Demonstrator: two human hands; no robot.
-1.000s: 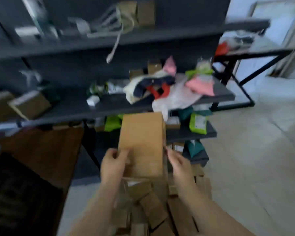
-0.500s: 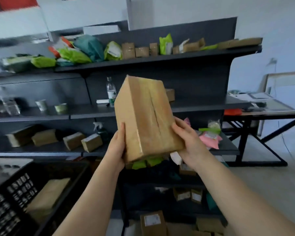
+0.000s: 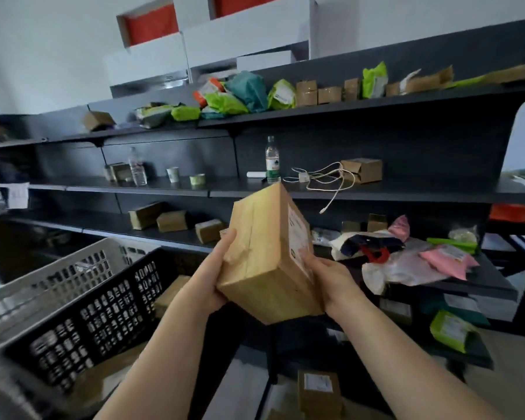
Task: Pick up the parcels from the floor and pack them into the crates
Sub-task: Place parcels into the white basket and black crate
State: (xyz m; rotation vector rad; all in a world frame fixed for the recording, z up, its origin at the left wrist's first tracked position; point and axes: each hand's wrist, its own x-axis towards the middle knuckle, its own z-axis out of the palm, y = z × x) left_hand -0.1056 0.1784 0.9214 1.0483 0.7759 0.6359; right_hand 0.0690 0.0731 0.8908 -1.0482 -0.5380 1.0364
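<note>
Brown cardboard parcel (image 3: pixel 268 256), clasped between left hand (image 3: pixel 217 275) and right hand (image 3: pixel 330 283): swing left, lower flat into black plastic crate (image 3: pixel 97 316)

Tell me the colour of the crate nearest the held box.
Black, with a perforated grid wall; the black crate shows best in the head view, lower left.

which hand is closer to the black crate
Left. The left hand holds the box's side facing the black crate; the right hand grips the far side.
</note>
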